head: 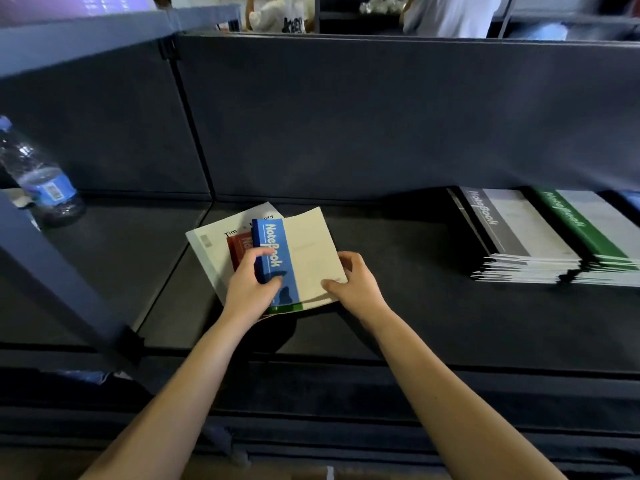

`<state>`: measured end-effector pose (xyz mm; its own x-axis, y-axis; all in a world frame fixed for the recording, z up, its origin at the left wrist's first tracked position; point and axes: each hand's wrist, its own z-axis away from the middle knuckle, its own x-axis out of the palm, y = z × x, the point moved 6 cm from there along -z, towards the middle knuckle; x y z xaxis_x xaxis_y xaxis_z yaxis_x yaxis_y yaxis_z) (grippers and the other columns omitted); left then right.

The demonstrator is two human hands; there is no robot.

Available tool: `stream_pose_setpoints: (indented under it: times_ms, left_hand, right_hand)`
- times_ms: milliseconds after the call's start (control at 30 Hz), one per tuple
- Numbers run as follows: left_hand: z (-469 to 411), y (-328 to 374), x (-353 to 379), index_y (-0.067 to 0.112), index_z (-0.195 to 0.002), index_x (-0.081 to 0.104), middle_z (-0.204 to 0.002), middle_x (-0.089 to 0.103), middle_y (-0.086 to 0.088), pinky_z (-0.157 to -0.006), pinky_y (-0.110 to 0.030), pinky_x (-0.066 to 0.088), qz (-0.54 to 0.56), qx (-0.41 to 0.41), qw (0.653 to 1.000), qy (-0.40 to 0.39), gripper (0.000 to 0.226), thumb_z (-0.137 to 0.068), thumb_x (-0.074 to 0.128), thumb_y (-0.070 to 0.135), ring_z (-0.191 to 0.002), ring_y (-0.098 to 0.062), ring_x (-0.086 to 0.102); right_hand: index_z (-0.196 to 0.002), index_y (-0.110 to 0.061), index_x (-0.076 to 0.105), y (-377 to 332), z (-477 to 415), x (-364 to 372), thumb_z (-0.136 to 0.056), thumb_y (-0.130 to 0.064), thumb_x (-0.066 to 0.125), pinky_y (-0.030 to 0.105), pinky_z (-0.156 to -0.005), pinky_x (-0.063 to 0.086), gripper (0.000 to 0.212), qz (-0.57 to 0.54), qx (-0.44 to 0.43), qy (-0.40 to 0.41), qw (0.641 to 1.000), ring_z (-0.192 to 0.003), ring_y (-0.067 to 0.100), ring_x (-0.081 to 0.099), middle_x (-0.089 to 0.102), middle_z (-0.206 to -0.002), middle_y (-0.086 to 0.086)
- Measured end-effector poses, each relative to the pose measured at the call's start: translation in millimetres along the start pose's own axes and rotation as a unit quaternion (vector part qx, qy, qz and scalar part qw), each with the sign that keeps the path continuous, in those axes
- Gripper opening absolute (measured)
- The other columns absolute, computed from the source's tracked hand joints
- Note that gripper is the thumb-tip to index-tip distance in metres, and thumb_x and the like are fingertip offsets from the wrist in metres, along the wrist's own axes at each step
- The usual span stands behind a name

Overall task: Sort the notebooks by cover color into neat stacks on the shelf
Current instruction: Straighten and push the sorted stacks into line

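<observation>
Dim in here: the dark grey fabric shelf (pixel 415 289) swallows light, brightness spilling only from the frame's top edge, where everything smears. Straight blue-grey rails (pixel 52 275) bow toward the corners. Soft shadow pools beneath the cream-and-blue notebook (pixel 308 258).

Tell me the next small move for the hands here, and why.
Probably lift the blue notebook off the pile and carry it right. The left hand and right hand both hold it, a red notebook and a green notebook lie beneath, and the grey stack and green stack stand there; blue likely needs its own spot.
</observation>
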<state>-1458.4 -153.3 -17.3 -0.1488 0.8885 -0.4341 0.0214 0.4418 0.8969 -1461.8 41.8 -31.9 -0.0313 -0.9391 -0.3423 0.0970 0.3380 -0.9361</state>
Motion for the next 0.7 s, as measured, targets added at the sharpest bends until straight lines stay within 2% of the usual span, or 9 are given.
stream_pose_setpoints:
  times_ms: [100, 167, 200, 300, 367, 467, 567, 633, 700]
  left_hand:
    - [0, 10, 1, 0.029, -0.115, 0.05, -0.127, 0.05, 0.01, -0.072, -0.002, 0.04, 0.032, 0.023, 0.999, 0.026, 0.041, -0.087, 0.063, 0.002, -0.109, -0.003, 0.049]
    - [-4, 21, 7, 0.031, -0.119, 0.049, -0.131, 0.048, 0.014, -0.089, -0.012, 0.041, 0.036, 0.049, 0.998, 0.017, 0.046, -0.087, 0.063, 0.001, -0.12, -0.005, 0.045]
    - [-5, 28, 12, 0.031, -0.122, 0.048, -0.132, 0.045, 0.017, -0.091, -0.015, 0.041, 0.033, 0.061, 0.998, 0.006, 0.049, -0.087, 0.063, 0.001, -0.121, -0.003, 0.044]
    - [-8, 52, 32, 0.031, -0.127, 0.045, -0.124, 0.039, 0.028, -0.08, -0.004, 0.037, 0.04, 0.089, 0.995, -0.018, 0.055, -0.087, 0.062, -0.002, -0.109, 0.014, 0.042]
    - [-11, 65, 48, 0.031, -0.129, 0.045, -0.124, 0.038, 0.03, -0.085, -0.003, 0.035, 0.041, 0.105, 0.993, -0.027, 0.055, -0.088, 0.062, -0.002, -0.102, 0.024, 0.04]
    - [-13, 84, 72, 0.036, -0.124, 0.046, -0.147, 0.033, 0.015, -0.103, -0.021, 0.033, 0.057, 0.129, 0.99, -0.03, 0.054, -0.087, 0.064, 0.0, -0.126, 0.009, 0.032]
    - [-7, 108, 108, 0.041, -0.12, 0.048, -0.156, 0.023, 0.008, -0.106, -0.022, 0.033, 0.084, 0.156, 0.983, -0.042, 0.051, -0.088, 0.064, 0.004, -0.14, -0.004, 0.025]
    - [-2, 126, 134, 0.042, -0.119, 0.047, -0.158, 0.019, 0.008, -0.106, -0.023, 0.035, 0.102, 0.171, 0.978, -0.057, 0.051, -0.088, 0.065, 0.006, -0.142, -0.005, 0.021]
    - [2, 146, 161, 0.044, -0.118, 0.046, -0.158, 0.019, 0.008, -0.11, -0.029, 0.034, 0.116, 0.184, 0.973, -0.076, 0.052, -0.088, 0.065, 0.006, -0.14, -0.002, 0.021]
  right_hand:
    - [-0.126, -0.02, 0.048, 6, 0, -11, -0.081, -0.009, 0.07, 0.028, -0.09, 0.049, 0.052, -0.042, -0.011, 0.017, 0.999, -0.115, 0.012, 0.055, 0.057, -0.126, -0.003]
    - [-0.125, -0.023, 0.049, 10, 0, -21, -0.081, -0.011, 0.071, 0.035, -0.094, 0.051, 0.05, -0.068, -0.017, 0.032, 0.997, -0.114, 0.013, 0.057, 0.058, -0.124, -0.005]
    - [-0.124, -0.025, 0.049, 11, 0, -27, -0.081, -0.012, 0.071, 0.037, -0.093, 0.052, 0.05, -0.077, -0.02, 0.039, 0.996, -0.114, 0.013, 0.057, 0.058, -0.123, -0.005]
    - [-0.119, -0.029, 0.048, 8, -2, -51, -0.082, -0.012, 0.072, 0.039, -0.09, 0.055, 0.047, -0.111, -0.039, 0.059, 0.991, -0.114, 0.013, 0.057, 0.058, -0.123, -0.006]
    - [-0.116, -0.028, 0.049, 6, -3, -73, -0.083, -0.01, 0.071, 0.034, -0.086, 0.056, 0.044, -0.119, -0.048, 0.071, 0.989, -0.111, 0.013, 0.059, 0.058, -0.121, -0.006]
    - [-0.107, -0.028, 0.054, 8, 0, -111, -0.084, -0.007, 0.069, 0.03, -0.081, 0.056, 0.034, -0.117, -0.058, 0.093, 0.987, -0.1, 0.013, 0.065, 0.06, -0.119, -0.001]
    - [-0.112, -0.023, 0.054, 13, 5, -159, -0.084, -0.006, 0.069, 0.019, -0.074, 0.054, 0.037, -0.142, -0.061, 0.131, 0.979, -0.082, -0.004, 0.065, 0.061, -0.11, -0.005]
    - [-0.128, -0.02, 0.049, 17, 7, -190, -0.083, -0.01, 0.071, 0.021, -0.075, 0.054, 0.05, -0.162, -0.06, 0.143, 0.975, -0.089, -0.001, 0.064, 0.06, -0.111, -0.007]
    - [-0.136, -0.017, 0.046, 23, 6, -217, -0.082, -0.014, 0.073, 0.029, -0.083, 0.055, 0.06, -0.157, -0.064, 0.141, 0.975, -0.102, 0.011, 0.063, 0.062, -0.118, -0.003]
